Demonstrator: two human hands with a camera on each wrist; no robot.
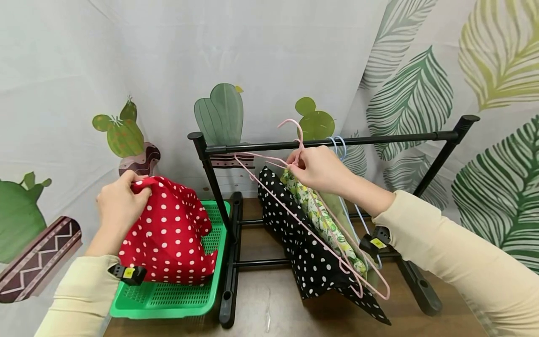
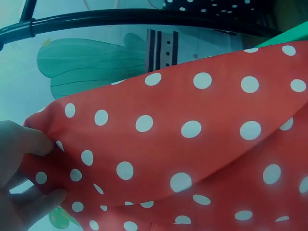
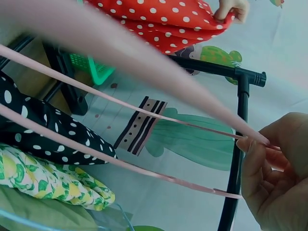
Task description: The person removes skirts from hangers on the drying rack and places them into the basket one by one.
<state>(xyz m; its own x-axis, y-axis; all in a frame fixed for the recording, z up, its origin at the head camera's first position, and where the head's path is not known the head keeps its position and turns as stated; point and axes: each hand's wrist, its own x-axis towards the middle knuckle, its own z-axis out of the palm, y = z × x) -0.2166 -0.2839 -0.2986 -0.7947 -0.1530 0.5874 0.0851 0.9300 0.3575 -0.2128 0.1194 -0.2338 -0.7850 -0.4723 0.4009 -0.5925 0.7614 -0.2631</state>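
My left hand (image 1: 122,201) pinches the upper edge of a red polka-dot cloth (image 1: 174,224), which hangs over a green plastic basket (image 1: 164,304). In the left wrist view the same red cloth (image 2: 163,125) is spread across the picture, and the fingers grip its corner. My right hand (image 1: 322,168) holds a pink hanger (image 1: 269,192) by the neck, just below its hook, in front of the rack's black bar (image 1: 379,140). Right wrist view: thumb and fingers of the right hand (image 3: 279,168) pinch the pink hanger (image 3: 192,98), whose near strand is blurred.
On the rack hang a black polka-dot cloth (image 1: 305,262), a lemon-print cloth (image 1: 332,224) and light blue hangers (image 1: 342,147). The rack's black foot (image 1: 227,299) stands beside the basket on a brown table (image 1: 261,299). A printed curtain (image 1: 160,56) is behind.
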